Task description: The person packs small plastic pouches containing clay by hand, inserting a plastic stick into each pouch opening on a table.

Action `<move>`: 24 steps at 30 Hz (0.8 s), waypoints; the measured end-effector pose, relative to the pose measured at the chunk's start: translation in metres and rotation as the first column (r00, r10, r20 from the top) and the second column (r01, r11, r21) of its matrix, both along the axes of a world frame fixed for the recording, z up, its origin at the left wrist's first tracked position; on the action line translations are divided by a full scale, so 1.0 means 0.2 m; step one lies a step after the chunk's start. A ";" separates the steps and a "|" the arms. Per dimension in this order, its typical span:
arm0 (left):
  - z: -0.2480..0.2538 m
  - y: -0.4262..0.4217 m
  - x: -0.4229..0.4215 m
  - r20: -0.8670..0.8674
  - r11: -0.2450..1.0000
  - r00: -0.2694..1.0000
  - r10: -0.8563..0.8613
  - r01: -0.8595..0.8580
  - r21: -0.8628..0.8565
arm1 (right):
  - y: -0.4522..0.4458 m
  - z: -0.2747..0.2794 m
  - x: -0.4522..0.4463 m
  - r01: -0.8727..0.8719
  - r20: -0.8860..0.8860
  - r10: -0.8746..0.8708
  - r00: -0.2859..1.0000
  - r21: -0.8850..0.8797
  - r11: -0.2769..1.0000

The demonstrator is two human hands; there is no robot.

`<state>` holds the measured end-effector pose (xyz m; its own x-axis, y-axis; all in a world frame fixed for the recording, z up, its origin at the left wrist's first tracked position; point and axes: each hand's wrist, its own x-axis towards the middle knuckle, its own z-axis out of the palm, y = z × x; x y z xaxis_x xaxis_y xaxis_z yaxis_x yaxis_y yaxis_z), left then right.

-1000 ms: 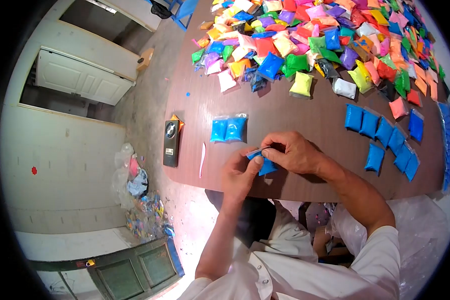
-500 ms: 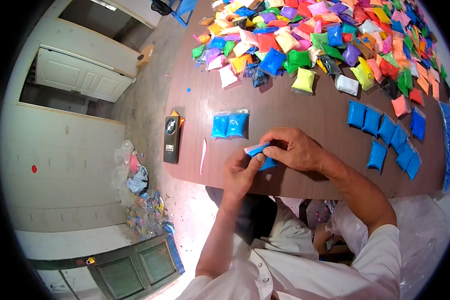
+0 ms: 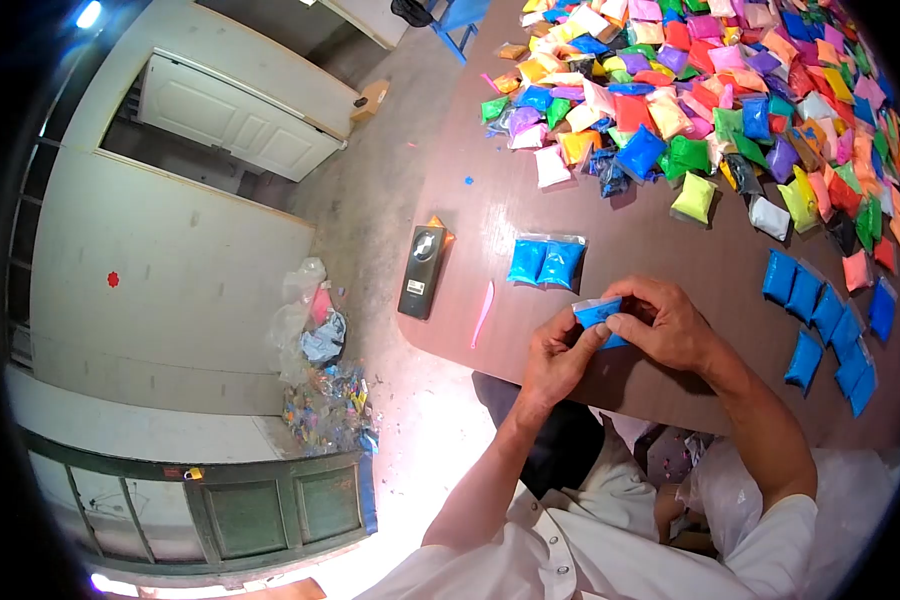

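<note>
My left hand [image 3: 555, 360] and my right hand [image 3: 670, 325] meet over the front part of the table, both closed on a small blue clear-plastic packet [image 3: 596, 312]. Thumbs and fingers pinch its upper part, and more blue shows below between the hands. Just beyond my left hand lies a pair of blue packets [image 3: 547, 262] side by side. A thin pink-and-white plastic stick [image 3: 483, 315] rests to their left. Off to the right of my right hand, several blue packets [image 3: 828, 310] are laid out in rows.
A large heap of multicoloured packets [image 3: 690, 110] covers the table's far side. A dark boxy device [image 3: 423, 272] lies near the left edge of the brown table [image 3: 450, 345]. Plastic bags and scraps [image 3: 325, 395] sit on the floor. Skin, perhaps a person's arm [image 3: 295, 590], shows at the bottom edge.
The view has swung left, so everything sits further right in the picture. Both hands still hold the blue packet, whose top now faces the camera more.
</note>
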<state>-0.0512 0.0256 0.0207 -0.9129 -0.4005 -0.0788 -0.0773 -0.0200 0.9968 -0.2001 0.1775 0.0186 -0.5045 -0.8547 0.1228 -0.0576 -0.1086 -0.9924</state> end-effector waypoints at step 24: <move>0.04 0.01 -0.02 0.046 1.000 0.999 0.011 -0.010 -0.020 | 0.00 -0.01 0.00 -0.010 0.212 0.016 0.977 -0.032 0.999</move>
